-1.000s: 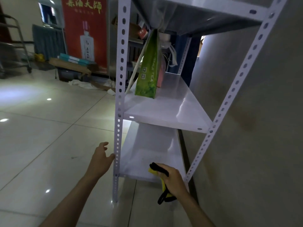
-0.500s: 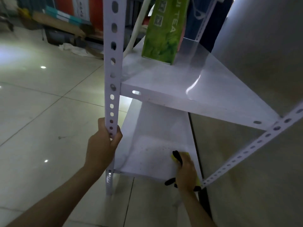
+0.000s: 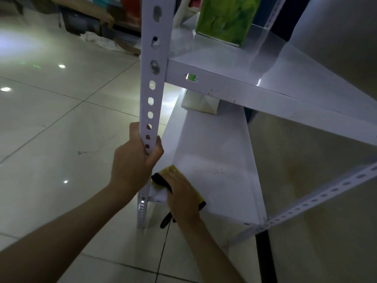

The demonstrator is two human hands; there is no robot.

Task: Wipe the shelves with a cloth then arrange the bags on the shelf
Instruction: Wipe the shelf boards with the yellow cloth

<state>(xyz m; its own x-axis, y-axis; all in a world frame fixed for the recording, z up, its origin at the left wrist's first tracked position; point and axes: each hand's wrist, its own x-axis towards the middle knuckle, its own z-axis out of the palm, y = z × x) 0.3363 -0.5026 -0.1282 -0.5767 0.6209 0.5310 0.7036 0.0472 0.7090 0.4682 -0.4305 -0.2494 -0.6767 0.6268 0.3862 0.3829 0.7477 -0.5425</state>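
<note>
A white metal shelf unit stands against the wall. My left hand (image 3: 135,160) grips its perforated front post (image 3: 152,78). My right hand (image 3: 182,193) presses a yellow cloth with black trim (image 3: 172,170) flat on the near left corner of the bottom shelf (image 3: 214,152), which shows dark specks of dust. A green tea bag (image 3: 226,17) stands upright on the middle shelf (image 3: 265,78). A white bag (image 3: 201,103) sits at the far end of the bottom shelf, partly hidden by the shelf above.
A grey wall (image 3: 326,180) runs along the right behind the shelf. The glossy tiled floor (image 3: 51,129) spreads to the left. Cardboard boxes and crumpled paper (image 3: 98,39) lie on the floor at the far left.
My left hand closed around the front post. My right hand slid the cloth from the right part of the bottom shelf to its left corner. The view dropped lower and nearer.
</note>
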